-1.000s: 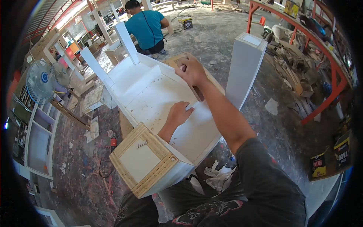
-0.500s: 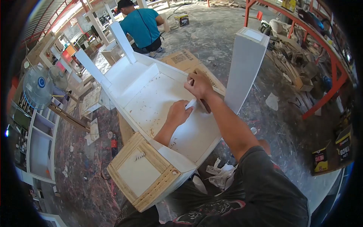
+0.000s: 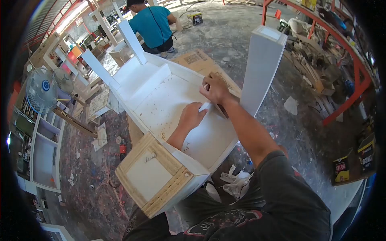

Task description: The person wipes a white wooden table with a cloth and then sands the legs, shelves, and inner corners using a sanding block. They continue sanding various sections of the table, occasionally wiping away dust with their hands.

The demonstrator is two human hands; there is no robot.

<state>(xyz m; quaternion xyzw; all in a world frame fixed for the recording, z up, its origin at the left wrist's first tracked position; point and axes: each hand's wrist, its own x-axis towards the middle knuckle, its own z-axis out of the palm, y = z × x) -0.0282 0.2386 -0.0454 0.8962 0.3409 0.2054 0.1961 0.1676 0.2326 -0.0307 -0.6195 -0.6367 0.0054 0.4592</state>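
Observation:
A white-painted wooden table frame (image 3: 189,140) lies upside down before me, its legs pointing up and its shallow inside speckled with wood crumbs. My left hand (image 3: 190,117) is inside it, closed around a small white strip (image 3: 205,106) that sticks out past the thumb. Just beyond, at the right-hand side rail, my right hand (image 3: 216,89) has its fingers curled closed. What it grips is hidden by the fingers. The thick white leg (image 3: 263,68) rises to the right of that hand. Nearest me is a leg end (image 3: 150,172) with bare wood edging.
Flattened cardboard (image 3: 197,60) lies under the frame. A fan (image 3: 42,90) and white shelving (image 3: 44,154) stand left. A person in a teal shirt (image 3: 150,26) works ahead. On the right are a red metal rack (image 3: 356,76), wood scraps (image 3: 307,68) and boxes (image 3: 341,170).
The view has shifted slightly, so the frame and hands appear a little further right. Both hands keep nearly the same place and grip on the frame.

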